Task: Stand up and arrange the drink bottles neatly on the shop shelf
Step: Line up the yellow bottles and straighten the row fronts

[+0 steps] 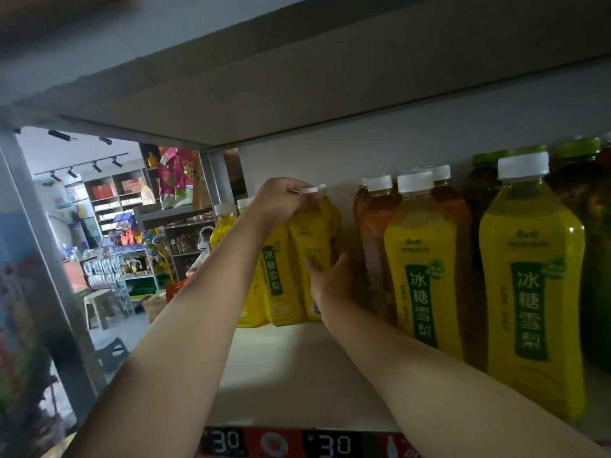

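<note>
Left hand (pixel 281 201) is gripping the upright yellow pear-drink bottle (pixel 315 239) at its cap, right hand (pixel 330 279) cupping its body from the right.

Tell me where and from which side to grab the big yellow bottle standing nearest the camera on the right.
Grip the nearest yellow bottle at the narrow shoulder under its white cap, coming from the open front of the shelf. It stands upright, with bottles close on both sides, so the wide body is probably harder to wrap.
</note>
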The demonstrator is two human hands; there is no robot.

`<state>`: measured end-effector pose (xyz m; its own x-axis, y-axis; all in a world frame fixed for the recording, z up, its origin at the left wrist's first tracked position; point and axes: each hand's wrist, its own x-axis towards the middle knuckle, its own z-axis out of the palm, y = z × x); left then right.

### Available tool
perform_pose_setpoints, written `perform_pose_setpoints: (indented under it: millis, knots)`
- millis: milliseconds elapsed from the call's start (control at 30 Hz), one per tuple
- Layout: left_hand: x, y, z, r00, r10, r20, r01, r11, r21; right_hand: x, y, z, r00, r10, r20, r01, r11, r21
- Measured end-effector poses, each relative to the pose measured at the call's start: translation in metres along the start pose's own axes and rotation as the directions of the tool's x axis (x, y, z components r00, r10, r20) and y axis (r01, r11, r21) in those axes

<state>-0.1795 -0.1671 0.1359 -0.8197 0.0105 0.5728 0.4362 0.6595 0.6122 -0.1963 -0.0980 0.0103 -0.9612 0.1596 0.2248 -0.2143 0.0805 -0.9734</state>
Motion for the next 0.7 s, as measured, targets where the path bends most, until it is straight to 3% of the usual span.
perform_pose_setpoints:
  millis: [267,467,700]
  knots:
    - [-0.003,-0.003,0.011,0.994,-0.019,-0.107,0.009,0.995,-0.097,-0.002,-0.003,-0.007,0.998,-0.016,0.053,0.016,1.0,0.0]
    - [0.01,0.003,0.006,0.997,-0.05,-0.058,0.062,0.968,0.243,-0.003,-0.004,-0.006,0.991,0.005,0.133,-0.001,1.0,-0.026]
    - [0.04,0.016,0.011,0.984,-0.176,0.004,0.165,0.93,0.329,-0.002,-0.003,-0.01,0.993,0.024,0.116,-0.014,0.996,-0.087]
